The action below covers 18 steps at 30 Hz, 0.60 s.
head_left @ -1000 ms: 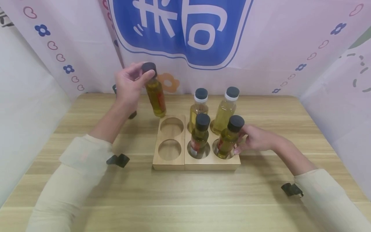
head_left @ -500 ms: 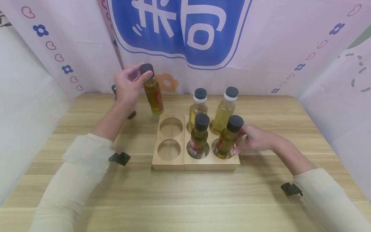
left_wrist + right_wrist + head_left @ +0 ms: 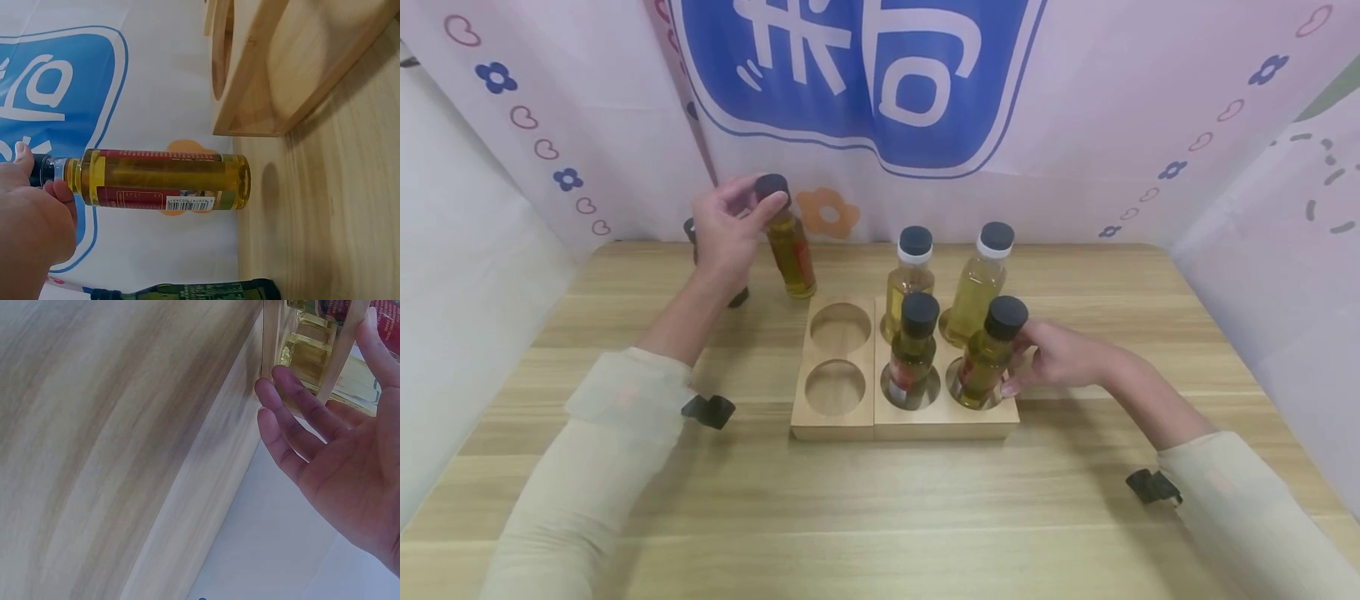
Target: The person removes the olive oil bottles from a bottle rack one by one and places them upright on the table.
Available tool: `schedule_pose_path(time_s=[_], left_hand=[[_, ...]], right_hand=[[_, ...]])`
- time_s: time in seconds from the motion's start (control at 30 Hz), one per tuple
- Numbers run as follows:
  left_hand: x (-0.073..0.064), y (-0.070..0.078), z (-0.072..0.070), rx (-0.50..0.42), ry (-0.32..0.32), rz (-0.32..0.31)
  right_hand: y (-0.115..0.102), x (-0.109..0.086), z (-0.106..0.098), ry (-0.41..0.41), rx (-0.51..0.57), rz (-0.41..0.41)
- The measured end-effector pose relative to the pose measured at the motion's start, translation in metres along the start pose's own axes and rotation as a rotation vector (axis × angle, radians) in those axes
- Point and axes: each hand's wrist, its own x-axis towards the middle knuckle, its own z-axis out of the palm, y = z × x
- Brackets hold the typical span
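My left hand (image 3: 726,229) pinches the black cap of an oil bottle (image 3: 792,258) with a red label. That bottle hangs nearly upright beyond the rack's left back corner; in the left wrist view its base is close to the tabletop, and contact cannot be told. The wooden rack (image 3: 831,432) holds two dark-capped bottles in front (image 3: 912,362) and two paler oil bottles (image 3: 977,292) behind. At the rack's right side is my right hand (image 3: 1063,358), beside the front right bottle (image 3: 988,362). Its thumb touches the rack's edge in the right wrist view, other fingers loosely spread.
Two round holes (image 3: 840,327) in the rack's left section hold nothing. A dark green bottle (image 3: 200,291) stands behind my left wrist, mostly hidden in the head view. A printed cloth (image 3: 1075,125) hangs along the back edge of the wooden table (image 3: 895,517).
My left hand has carried its bottle a little left and lower, away from the rack. The right hand stays at the rack's right side. The head view has shifted slightly.
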Motion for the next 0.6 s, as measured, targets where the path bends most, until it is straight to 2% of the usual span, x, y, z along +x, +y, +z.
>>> schedule_pose_path(time_s=[0.17,0.6], left_hand=[[0.0,-0.004,-0.003,0.078,0.015,-0.017],[0.003,-0.011,-0.005,0.065,0.05,-0.017]], right_hand=[[0.001,0.001,0.0,-0.002,0.003,-0.003],[0.003,0.0,0.0,-0.001,-0.009,0.009]])
